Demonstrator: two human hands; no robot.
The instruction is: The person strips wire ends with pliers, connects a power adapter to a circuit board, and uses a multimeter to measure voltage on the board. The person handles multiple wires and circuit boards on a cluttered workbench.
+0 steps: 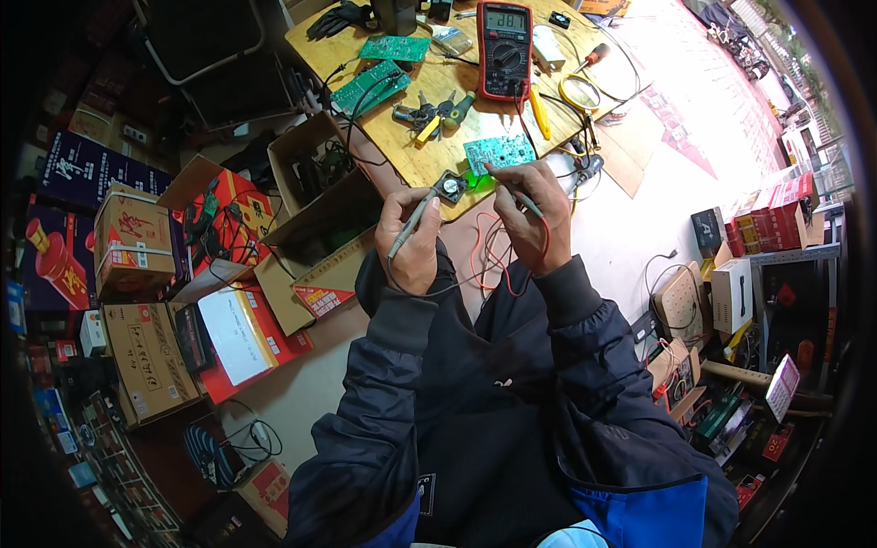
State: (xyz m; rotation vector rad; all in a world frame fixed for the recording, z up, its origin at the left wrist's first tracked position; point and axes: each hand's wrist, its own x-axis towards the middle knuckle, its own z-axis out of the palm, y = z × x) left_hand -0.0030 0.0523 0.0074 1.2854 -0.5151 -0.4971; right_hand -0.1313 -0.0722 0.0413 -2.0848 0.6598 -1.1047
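My left hand (pixel 408 239) is closed round a grey test probe (pixel 411 224), its tip pointing up at a small black square part with a round silver centre (pixel 449 187). I cannot tell whether the tip touches it. In my right hand (pixel 534 219) is the other test probe (pixel 527 203), angled towards a green circuit board (pixel 500 152) at the table's near edge. A bright green piece (pixel 477 181) shows between the square part and the board. Beyond them a red multimeter (pixel 505 55) with a lit display lies on the wooden table (pixel 438 82).
Two more green boards (pixel 394 48) (pixel 367 89), a bunch of keys (pixel 425 114), a screwdriver (pixel 594 57) and yellow-handled pliers (pixel 539 111) lie on the table. Cardboard boxes (pixel 137 242) crowd the left. Red and black leads (pixel 491 251) hang before my knees. A shelf (pixel 793 256) stands right.
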